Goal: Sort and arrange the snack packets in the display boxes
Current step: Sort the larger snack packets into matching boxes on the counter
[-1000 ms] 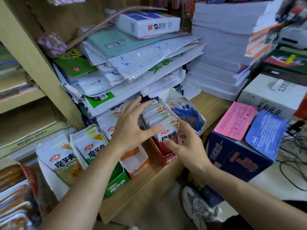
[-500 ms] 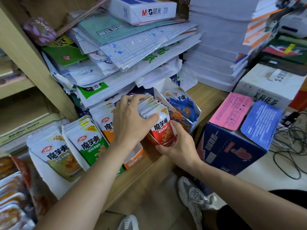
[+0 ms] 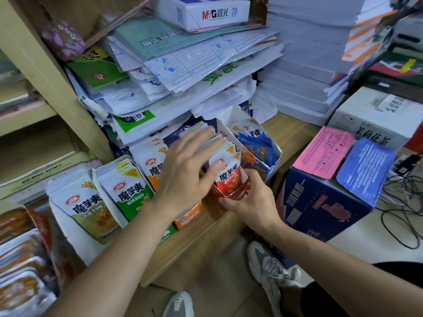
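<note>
A pale wooden shelf unit (image 3: 43,72) rises at the left, its slanted upright running down to a wooden table (image 3: 295,131) whose back is heaped with a leaning pile of plastic-wrapped paper goods (image 3: 183,65), a white paper box (image 3: 206,12) on top and tall stacks of white paper (image 3: 304,65) just beside it. To the right stands a dark blue carton (image 3: 320,209) with a pink sheet (image 3: 325,154) and a blue sheet (image 3: 366,165) lying on its top, a white carton (image 3: 375,120) behind it. Black cables (image 3: 402,186) trail over a pale surface at the far right, the floor (image 3: 206,280) below is tan, and the light is even and soft.
</note>
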